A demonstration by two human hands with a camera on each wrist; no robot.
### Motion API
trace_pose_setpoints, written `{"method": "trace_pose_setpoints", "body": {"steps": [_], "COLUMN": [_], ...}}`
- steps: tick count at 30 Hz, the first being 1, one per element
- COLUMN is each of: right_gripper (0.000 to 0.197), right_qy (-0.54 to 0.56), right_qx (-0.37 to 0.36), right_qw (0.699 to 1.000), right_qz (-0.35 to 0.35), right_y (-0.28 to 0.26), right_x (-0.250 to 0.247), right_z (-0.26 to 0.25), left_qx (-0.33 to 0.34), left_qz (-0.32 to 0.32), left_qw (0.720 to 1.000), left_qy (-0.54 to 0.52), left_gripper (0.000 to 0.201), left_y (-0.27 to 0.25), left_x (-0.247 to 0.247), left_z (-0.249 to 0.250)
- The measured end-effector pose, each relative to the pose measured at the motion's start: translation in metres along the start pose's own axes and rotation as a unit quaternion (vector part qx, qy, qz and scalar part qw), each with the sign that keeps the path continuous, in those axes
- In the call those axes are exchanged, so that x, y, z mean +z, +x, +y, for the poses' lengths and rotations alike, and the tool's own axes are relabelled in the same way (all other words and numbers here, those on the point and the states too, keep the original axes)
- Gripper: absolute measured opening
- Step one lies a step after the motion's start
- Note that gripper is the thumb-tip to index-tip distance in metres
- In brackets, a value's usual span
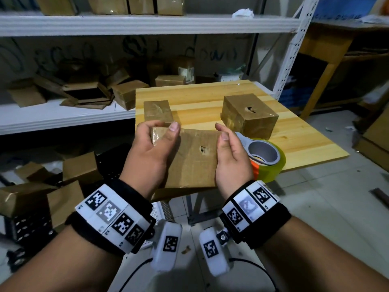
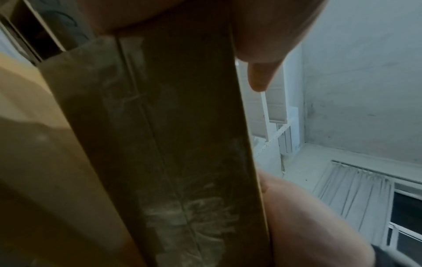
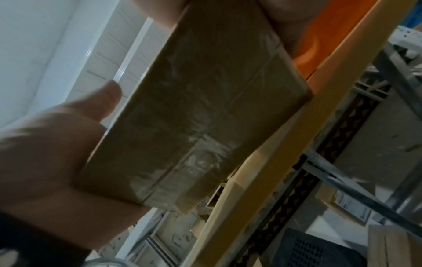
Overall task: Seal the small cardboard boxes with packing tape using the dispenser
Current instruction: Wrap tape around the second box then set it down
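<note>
I hold a flat brown cardboard box point(image 1: 195, 159) between both hands over the near edge of the wooden table point(image 1: 294, 142). Clear tape shines on its ends, and its top has a small torn hole. My left hand point(image 1: 164, 128) grips the left end, thumb on top and fingers curled behind. My right hand point(image 1: 221, 131) grips the right end the same way. The left wrist view shows the taped end of the box point(image 2: 171, 144) close up; the right wrist view shows the other taped end point(image 3: 205, 108). The tape dispenser point(image 1: 265, 159), grey and orange with a yellowish roll, lies just right of my right hand.
Two more taped boxes stand on the table: a small one point(image 1: 157, 111) at the back left and a cube-shaped one point(image 1: 249, 114) at the back right. White metal shelving point(image 1: 63, 114) behind holds several boxes. More boxes point(image 1: 63, 186) are heaped at the lower left.
</note>
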State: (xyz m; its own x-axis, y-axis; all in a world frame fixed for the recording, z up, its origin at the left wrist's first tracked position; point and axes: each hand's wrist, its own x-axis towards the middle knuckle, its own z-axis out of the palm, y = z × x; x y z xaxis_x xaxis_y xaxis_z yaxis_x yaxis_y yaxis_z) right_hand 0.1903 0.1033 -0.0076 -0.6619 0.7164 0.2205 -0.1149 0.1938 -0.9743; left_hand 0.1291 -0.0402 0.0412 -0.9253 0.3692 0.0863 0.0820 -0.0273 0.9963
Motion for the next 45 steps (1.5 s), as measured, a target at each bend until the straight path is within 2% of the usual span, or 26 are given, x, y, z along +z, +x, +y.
{"method": "trace_pose_setpoints", "body": {"steps": [4, 7, 10, 13, 16, 19, 22, 27, 31, 34, 37, 39, 45], "right_gripper": [0.069, 0.079, 0.062, 0.047, 0.037, 0.037, 0.037, 0.041, 0.036, 0.040, 0.056, 0.067, 0.062], "right_qy": [0.060, 0.035, -0.018, -0.077, -0.080, -0.083, -0.072, -0.042, -0.013, 0.002, 0.024, 0.024, -0.014], "right_qx": [0.072, 0.071, 0.027, -0.022, -0.028, -0.033, -0.041, -0.040, 0.000, 0.034, 0.046, 0.033, -0.023], "right_qw": [0.995, 0.993, 0.997, 0.995, 0.995, 0.996, 0.997, 0.998, 0.999, 0.996, 0.993, 0.992, 0.995], "right_qz": [-0.028, -0.084, -0.069, -0.057, -0.050, -0.027, -0.009, -0.001, -0.049, -0.086, -0.105, -0.117, -0.097], "right_y": [0.001, 0.000, 0.001, -0.001, 0.002, 0.004, -0.002, -0.003, 0.004, 0.009, 0.011, 0.010, 0.004], "right_x": [-0.002, -0.002, -0.001, -0.001, -0.003, -0.003, -0.002, -0.002, -0.007, -0.010, -0.009, -0.009, -0.011], "right_z": [-0.009, -0.016, -0.012, -0.006, -0.006, -0.003, -0.002, 0.003, 0.002, 0.002, 0.002, 0.001, 0.003], "left_qx": [0.026, 0.025, 0.044, 0.051, 0.056, 0.079, 0.089, 0.109, 0.113, 0.070, 0.060, 0.069, 0.093], "left_qz": [0.009, 0.027, 0.042, 0.058, 0.059, 0.060, 0.063, 0.054, 0.029, 0.008, -0.015, -0.020, -0.057], "left_qw": [0.997, 0.996, 0.992, 0.993, 0.991, 0.987, 0.989, 0.988, 0.986, 0.990, 0.992, 0.992, 0.991], "left_qy": [0.075, 0.086, 0.106, 0.091, 0.105, 0.126, 0.096, 0.093, 0.121, 0.123, 0.108, 0.108, 0.081], "left_gripper": [0.071, 0.071, 0.064, 0.040, 0.021, 0.031, 0.044, 0.048, 0.040, 0.057, 0.067, 0.073, 0.076], "left_y": [0.002, 0.005, 0.005, 0.007, 0.010, 0.008, 0.005, 0.005, 0.012, 0.016, 0.014, 0.013, 0.009], "left_x": [-0.007, -0.010, -0.008, -0.007, -0.009, -0.008, -0.005, -0.008, -0.013, -0.016, -0.016, -0.017, -0.016], "left_z": [-0.007, -0.014, -0.017, -0.021, -0.026, -0.025, -0.026, -0.026, -0.029, -0.030, -0.030, -0.029, -0.025]}}
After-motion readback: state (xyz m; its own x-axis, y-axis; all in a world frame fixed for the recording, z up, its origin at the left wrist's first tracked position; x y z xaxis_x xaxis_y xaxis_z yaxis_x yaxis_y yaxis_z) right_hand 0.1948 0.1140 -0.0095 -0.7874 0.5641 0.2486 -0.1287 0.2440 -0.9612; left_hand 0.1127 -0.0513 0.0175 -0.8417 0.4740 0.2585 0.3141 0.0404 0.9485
